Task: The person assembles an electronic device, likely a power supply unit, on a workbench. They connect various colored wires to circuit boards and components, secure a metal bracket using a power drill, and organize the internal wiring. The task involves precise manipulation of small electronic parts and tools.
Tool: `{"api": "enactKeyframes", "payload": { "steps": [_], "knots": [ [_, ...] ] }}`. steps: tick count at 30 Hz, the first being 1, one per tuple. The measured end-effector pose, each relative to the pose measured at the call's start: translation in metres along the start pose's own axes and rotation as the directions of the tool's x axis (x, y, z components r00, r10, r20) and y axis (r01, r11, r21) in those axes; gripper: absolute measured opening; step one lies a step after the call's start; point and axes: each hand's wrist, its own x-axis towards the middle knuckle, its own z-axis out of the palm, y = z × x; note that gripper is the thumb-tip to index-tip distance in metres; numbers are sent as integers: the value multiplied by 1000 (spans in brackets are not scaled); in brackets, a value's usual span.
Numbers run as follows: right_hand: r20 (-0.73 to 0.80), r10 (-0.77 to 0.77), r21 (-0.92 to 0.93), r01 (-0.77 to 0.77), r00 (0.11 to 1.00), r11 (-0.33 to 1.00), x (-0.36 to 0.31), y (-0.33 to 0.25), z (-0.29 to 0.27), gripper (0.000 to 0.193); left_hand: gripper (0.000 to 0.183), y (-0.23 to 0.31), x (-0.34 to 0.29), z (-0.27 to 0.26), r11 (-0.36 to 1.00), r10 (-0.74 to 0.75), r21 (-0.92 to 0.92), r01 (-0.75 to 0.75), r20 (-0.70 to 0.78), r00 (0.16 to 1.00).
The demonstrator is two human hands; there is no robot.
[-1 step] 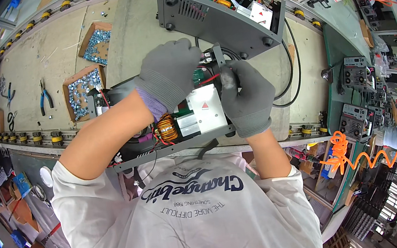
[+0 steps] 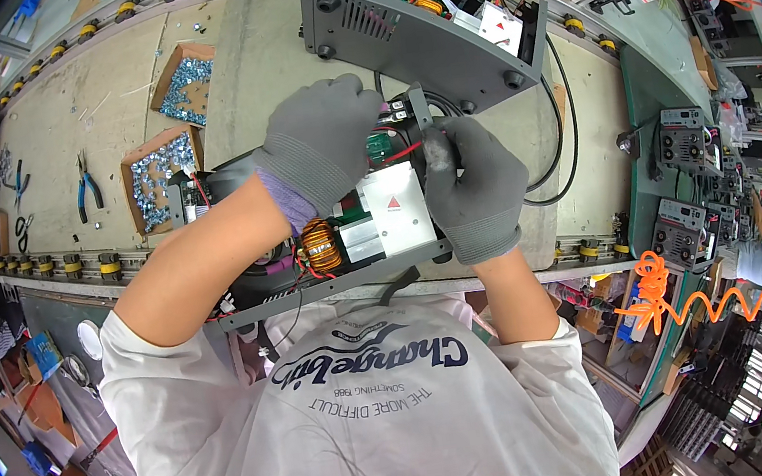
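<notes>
An opened dark-grey metal housing with electronics lies in front of me, its near rail [image 2: 348, 279] toward my body. Inside are a copper-wound coil [image 2: 318, 245] and a white plate [image 2: 399, 205] with a red mark. My left hand [image 2: 319, 135], in a grey glove, curls over the far side of the housing; its fingertips and anything in them are hidden. My gloved right hand [image 2: 478, 188] is closed at the right end panel [image 2: 420, 106], thumb and fingers pinched together. A red wire [image 2: 403, 151] runs up to its thumb. A green part [image 2: 380, 147] shows between the hands.
A second open housing [image 2: 424, 49] stands tilted behind, with black cable [image 2: 571, 145] looping to the right. Two cardboard trays of small metal parts [image 2: 163, 175] [image 2: 185, 83] sit at left, beside blue-handled pliers [image 2: 88, 192]. Orange coiled hose [image 2: 697, 300] hangs at right.
My left hand has shifted very slightly to the left. The right hand and the housing look the same.
</notes>
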Motion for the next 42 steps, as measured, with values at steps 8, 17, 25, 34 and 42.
{"api": "enactKeyframes", "payload": {
  "steps": [8,17,25,34,42],
  "knots": [
    [13,-17,50,16,1000,999,2,0,2,9,27,2,3,2,997,53,58,-54,12,999],
    [56,-66,-32,68,996,997,5,-6,0,10,21,7,3,11,991,-114,-69,111,-27,993],
    [44,-47,13,46,998,999,5,-2,-1,7,20,-13,20,-25,882,-205,-347,318,325,923],
    [78,-42,51,38,996,998,7,-1,-2,7,17,-10,17,0,954,-117,-271,128,58,991],
    [54,-9,182,-1,999,983,11,8,0,11,17,4,11,-13,981,30,-187,-48,-99,995]
  ]
}}
